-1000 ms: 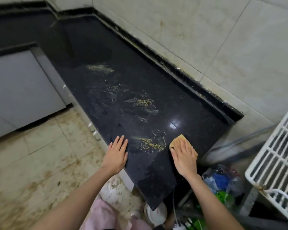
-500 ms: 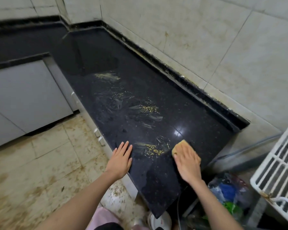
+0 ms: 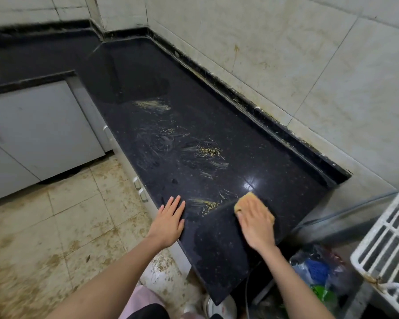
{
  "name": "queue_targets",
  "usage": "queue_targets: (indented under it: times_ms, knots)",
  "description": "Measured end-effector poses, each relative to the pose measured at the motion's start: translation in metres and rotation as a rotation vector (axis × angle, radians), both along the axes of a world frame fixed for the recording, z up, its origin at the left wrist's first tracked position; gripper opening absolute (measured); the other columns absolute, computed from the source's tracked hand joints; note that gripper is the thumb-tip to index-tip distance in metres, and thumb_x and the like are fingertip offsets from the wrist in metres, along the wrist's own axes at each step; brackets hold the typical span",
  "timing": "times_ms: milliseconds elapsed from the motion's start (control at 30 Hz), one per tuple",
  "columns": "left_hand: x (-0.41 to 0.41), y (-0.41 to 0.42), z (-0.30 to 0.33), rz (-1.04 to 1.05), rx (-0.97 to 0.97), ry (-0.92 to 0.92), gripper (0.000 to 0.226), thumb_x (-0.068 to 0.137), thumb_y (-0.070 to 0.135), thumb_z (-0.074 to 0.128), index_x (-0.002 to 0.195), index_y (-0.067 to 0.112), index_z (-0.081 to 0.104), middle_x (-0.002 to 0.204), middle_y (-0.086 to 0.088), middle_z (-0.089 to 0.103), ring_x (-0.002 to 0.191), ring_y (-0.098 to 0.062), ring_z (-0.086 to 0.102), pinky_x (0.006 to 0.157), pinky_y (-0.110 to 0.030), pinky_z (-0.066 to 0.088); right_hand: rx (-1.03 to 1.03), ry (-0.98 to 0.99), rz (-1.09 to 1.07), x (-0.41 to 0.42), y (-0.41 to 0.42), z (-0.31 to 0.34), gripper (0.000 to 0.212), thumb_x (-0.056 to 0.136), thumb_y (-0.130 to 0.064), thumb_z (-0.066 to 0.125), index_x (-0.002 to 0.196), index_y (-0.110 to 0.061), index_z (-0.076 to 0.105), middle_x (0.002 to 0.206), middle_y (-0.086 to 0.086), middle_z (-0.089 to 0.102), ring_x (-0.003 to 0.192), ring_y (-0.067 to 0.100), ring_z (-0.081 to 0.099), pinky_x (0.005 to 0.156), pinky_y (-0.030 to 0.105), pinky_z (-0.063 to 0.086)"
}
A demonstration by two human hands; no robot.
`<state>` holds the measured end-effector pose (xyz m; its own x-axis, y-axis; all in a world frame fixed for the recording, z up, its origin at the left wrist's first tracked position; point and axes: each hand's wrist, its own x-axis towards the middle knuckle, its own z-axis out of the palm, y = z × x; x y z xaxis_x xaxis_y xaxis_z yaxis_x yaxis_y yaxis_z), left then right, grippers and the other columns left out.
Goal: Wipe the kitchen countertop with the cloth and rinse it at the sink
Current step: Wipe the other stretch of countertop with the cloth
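A black speckled countertop (image 3: 251, 143) runs from the near edge back to a corner, smeared with several patches of yellow grime (image 3: 209, 151). My right hand (image 3: 256, 223) presses flat on a yellow cloth (image 3: 243, 201) near the counter's near end; only the cloth's front edge shows past my fingers. My left hand (image 3: 169, 221) rests flat, fingers straight, on the counter's front edge, just left of a yellow smear (image 3: 205, 204). No sink is in view.
Grey cabinet doors (image 3: 39, 132) stand at the left above a stained tile floor (image 3: 55, 226). A white wire rack (image 3: 387, 247) is at the right, with a bag of coloured rubbish (image 3: 320, 272) below. Tiled walls (image 3: 309, 65) back the counter.
My right hand has slid the cloth slightly toward me and to the right, leaving a wiped strip. My left hand stays on the counter edge. My head has tilted up slightly.
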<state>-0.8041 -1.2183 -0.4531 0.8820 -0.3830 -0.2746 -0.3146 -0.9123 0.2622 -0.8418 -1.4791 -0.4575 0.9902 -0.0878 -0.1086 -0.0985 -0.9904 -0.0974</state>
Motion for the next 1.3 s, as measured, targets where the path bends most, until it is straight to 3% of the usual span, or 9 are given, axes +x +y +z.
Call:
queue_targets:
  times_ms: [100, 333, 600, 667, 867, 1033, 1133, 1200, 1300]
  knots:
    - [-0.001, 0.000, 0.001, 0.007, -0.013, 0.001, 0.054, 0.101, 0.033, 0.022, 0.148, 0.016, 0.002, 0.156, -0.002, -0.008, 0.143, -0.019, -0.011, 0.115, -0.034, -0.004, 0.019, 0.023, -0.111, 0.008, 0.013, 0.007, 0.068, 0.096, -0.051, 0.000, 0.146, -0.015, 0.028, 0.155, 0.005, 0.022, 0.143, 0.023, 0.019, 0.116, 0.040, 0.010]
    - [0.004, 0.003, 0.002, 0.010, -0.077, 0.051, 0.056, 0.100, 0.030, 0.029, 0.149, 0.016, 0.004, 0.156, 0.000, -0.008, 0.143, -0.017, -0.011, 0.114, -0.032, -0.005, 0.075, 0.081, 0.396, -0.038, 0.082, 0.007, 0.055, 0.099, -0.049, 0.012, 0.135, -0.028, 0.047, 0.141, -0.005, 0.047, 0.131, 0.016, 0.044, 0.108, 0.036, 0.017]
    - [0.003, 0.005, 0.006, -0.009, -0.063, 0.074, 0.057, 0.100, 0.030, 0.027, 0.149, 0.016, 0.001, 0.156, -0.001, -0.011, 0.142, -0.018, -0.013, 0.114, -0.034, -0.007, 0.061, -0.002, -0.191, 0.041, -0.007, 0.008, 0.056, 0.098, -0.040, 0.010, 0.144, -0.015, 0.031, 0.151, 0.007, 0.028, 0.140, 0.028, 0.023, 0.114, 0.041, 0.015]
    - [0.003, 0.005, 0.006, -0.006, -0.074, 0.067, 0.057, 0.100, 0.029, 0.028, 0.148, 0.016, 0.001, 0.156, -0.001, -0.011, 0.142, -0.018, -0.013, 0.114, -0.034, -0.007, 0.051, -0.053, -0.024, 0.034, 0.029, 0.007, 0.053, 0.094, -0.039, 0.018, 0.123, -0.014, 0.055, 0.128, 0.008, 0.052, 0.121, 0.034, 0.048, 0.101, 0.042, 0.033]
    - [0.005, 0.005, 0.007, -0.010, -0.076, 0.081, 0.057, 0.100, 0.029, 0.029, 0.149, 0.016, 0.001, 0.156, 0.000, -0.010, 0.142, -0.017, -0.013, 0.114, -0.032, -0.007, -0.015, -0.040, 0.415, 0.020, 0.040, 0.005, 0.058, 0.100, -0.047, 0.011, 0.128, -0.024, 0.055, 0.135, -0.005, 0.054, 0.125, 0.021, 0.051, 0.103, 0.035, 0.025]
    - [0.005, 0.005, 0.007, -0.007, -0.080, 0.082, 0.057, 0.100, 0.030, 0.028, 0.148, 0.017, 0.000, 0.156, 0.000, -0.011, 0.142, -0.017, -0.014, 0.114, -0.032, -0.007, 0.034, -0.059, -0.133, 0.060, -0.002, 0.015, 0.048, 0.100, -0.039, 0.020, 0.141, -0.020, 0.037, 0.148, 0.002, 0.035, 0.137, 0.023, 0.029, 0.112, 0.037, 0.017]
    - [0.005, 0.006, 0.005, -0.004, -0.096, 0.081, 0.057, 0.100, 0.029, 0.028, 0.148, 0.016, 0.000, 0.156, -0.001, -0.012, 0.142, -0.017, -0.015, 0.113, -0.033, -0.008, 0.413, -0.102, 0.064, 0.065, 0.039, 0.000, 0.012, 0.085, -0.033, 0.051, 0.086, -0.025, 0.059, 0.084, -0.007, 0.058, 0.077, 0.018, 0.061, 0.067, 0.020, 0.045]
    - [0.005, 0.006, 0.005, -0.005, -0.113, 0.089, 0.058, 0.100, 0.027, 0.030, 0.148, 0.015, 0.001, 0.156, -0.001, -0.012, 0.142, -0.018, -0.014, 0.113, -0.034, -0.008, 0.293, -0.048, 0.179, 0.049, 0.080, 0.006, 0.027, 0.092, -0.036, 0.040, 0.104, -0.026, 0.061, 0.106, -0.006, 0.062, 0.102, 0.020, 0.062, 0.083, 0.023, 0.048]
    - [0.008, 0.009, 0.005, -0.015, -0.138, 0.114, 0.061, 0.098, 0.026, 0.035, 0.148, 0.015, 0.002, 0.156, -0.001, -0.010, 0.143, -0.018, -0.013, 0.114, -0.034, -0.006, 0.131, -0.058, 0.385, 0.029, 0.097, 0.014, 0.064, 0.096, -0.051, -0.001, 0.143, -0.025, 0.036, 0.150, -0.003, 0.031, 0.141, 0.019, 0.026, 0.113, 0.042, 0.013]
